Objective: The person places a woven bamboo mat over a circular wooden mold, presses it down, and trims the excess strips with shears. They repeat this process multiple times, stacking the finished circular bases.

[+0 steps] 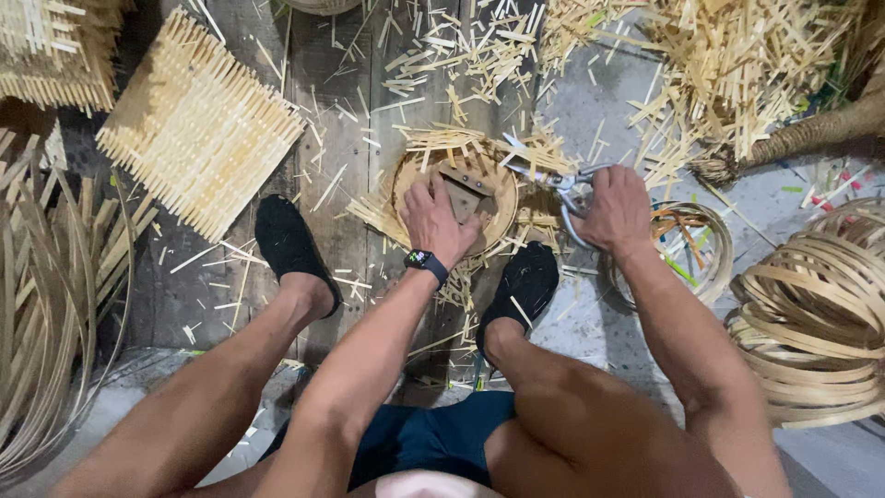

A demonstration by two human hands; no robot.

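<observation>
Two bare hands work over a round, pale woven-bamboo basket base (502,217) with uneven strip ends sticking out around its rim. The left hand (436,219) presses flat on the base, fingers spread and closed on nothing, a brown wooden block (467,189) just beyond the fingertips. The right hand (616,210) is wrapped tight around the handles of metal shears (553,180), whose blades reach toward the rim beside the left fingers. Risk, as judged: the blades lie near the left fingertips, so a slip could nick them or cut a strip too short. Loose bamboo offcuts (461,55) litter the wooden floor beyond both hands
</observation>
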